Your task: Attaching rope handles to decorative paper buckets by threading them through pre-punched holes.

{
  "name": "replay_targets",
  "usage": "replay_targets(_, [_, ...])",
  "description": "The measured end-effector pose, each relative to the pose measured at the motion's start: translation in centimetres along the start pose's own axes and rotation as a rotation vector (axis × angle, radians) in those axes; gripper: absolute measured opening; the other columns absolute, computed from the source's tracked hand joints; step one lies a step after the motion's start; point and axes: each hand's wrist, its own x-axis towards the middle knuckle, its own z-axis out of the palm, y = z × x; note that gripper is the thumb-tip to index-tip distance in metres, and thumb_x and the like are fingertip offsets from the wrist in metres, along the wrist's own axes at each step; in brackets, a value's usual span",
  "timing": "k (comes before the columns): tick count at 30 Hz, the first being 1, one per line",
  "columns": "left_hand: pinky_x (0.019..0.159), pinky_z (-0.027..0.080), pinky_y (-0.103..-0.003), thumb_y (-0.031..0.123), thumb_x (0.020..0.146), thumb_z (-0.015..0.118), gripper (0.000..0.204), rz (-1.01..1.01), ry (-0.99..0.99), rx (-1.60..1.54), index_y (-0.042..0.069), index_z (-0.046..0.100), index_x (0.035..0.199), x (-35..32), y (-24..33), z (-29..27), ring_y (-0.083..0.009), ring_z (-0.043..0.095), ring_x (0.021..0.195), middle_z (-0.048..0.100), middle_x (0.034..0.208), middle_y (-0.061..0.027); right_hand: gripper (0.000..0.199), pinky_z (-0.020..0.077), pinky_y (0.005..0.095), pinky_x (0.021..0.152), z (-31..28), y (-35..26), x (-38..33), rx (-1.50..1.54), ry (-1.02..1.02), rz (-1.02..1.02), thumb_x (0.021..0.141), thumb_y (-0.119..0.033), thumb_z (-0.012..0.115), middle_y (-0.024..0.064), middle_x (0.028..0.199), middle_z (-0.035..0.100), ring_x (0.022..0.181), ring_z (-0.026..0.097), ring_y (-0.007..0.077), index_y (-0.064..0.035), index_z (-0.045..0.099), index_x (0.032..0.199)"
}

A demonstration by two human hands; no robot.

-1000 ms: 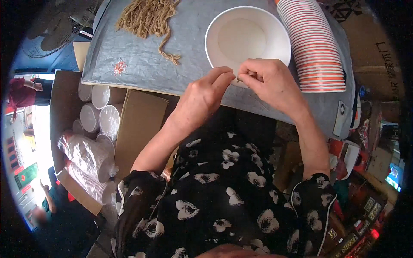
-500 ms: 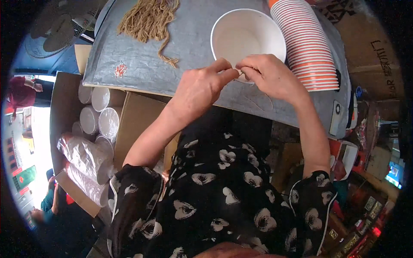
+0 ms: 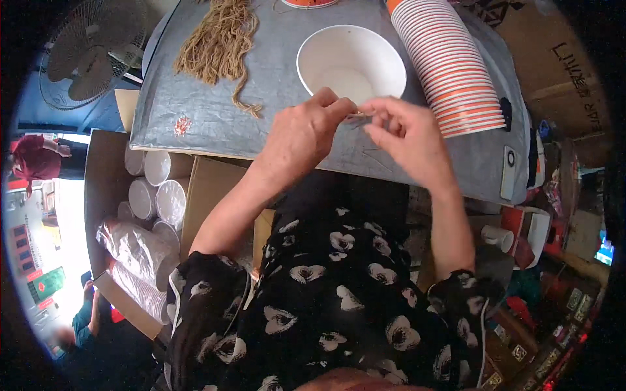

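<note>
My left hand (image 3: pixel 303 133) is closed in a pinch at the near rim of a white paper tub (image 3: pixel 352 62), which is tilted with its mouth toward me. From its fingertips a thin string (image 3: pixel 357 115) shows, smeared by motion, with a greyish shiny patch below it that I cannot make out. Just to the right, my right hand (image 3: pixel 412 138) has its thumb and forefinger apart and the other fingers curled. A fine loose strand (image 3: pixel 378 156) lies on the grey-covered table (image 3: pixel 274 72) below the hands. Whatever touches the right fingertips is too blurred to tell.
A tall stack of orange-striped paper tubs (image 3: pixel 450 65) lies at the right. Tan twine (image 3: pixel 218 42) hangs in a bundle at far left, near small red-and-white scraps (image 3: pixel 182 125). A carton (image 3: pixel 208 195) of wrapped white tubs (image 3: pixel 158 168) stands left of me; a fan (image 3: pixel 91 55) is beyond.
My right hand has drawn away from the left, its thumb and forefinger spreading. The tub's mouth sits further left and lower in view, and another orange-rimmed tub shows at the top edge.
</note>
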Motion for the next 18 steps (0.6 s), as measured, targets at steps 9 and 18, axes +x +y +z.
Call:
replay_targets(9, [0.064,0.056,-0.047,0.009,0.092,0.057,0.016,-0.028,0.077,-0.107,0.012,0.068,0.103,0.8,0.9,0.8,-0.038,0.069,0.076,0.066,0.093,-0.0119,0.023,0.0394,0.0233,0.051,6.9,4.7,-1.4,0.789,0.383,0.226,0.095,-0.018,0.069,0.0009,0.081,0.065,0.058,0.049,0.0059,-0.0009,0.072,0.11])
replay_targets(18, [0.064,0.055,-0.047,0.009,0.092,0.059,0.016,-0.091,0.045,-0.159,0.012,0.069,0.104,0.6,1.3,0.8,-0.0391,0.068,0.077,0.065,0.093,-0.0136,0.015,0.044,0.025,0.054,9.2,4.8,-0.4,1.305,0.408,0.325,0.092,-0.018,0.072,-0.0005,0.076,0.061,0.061,0.053,0.0091,-0.0038,0.072,0.097])
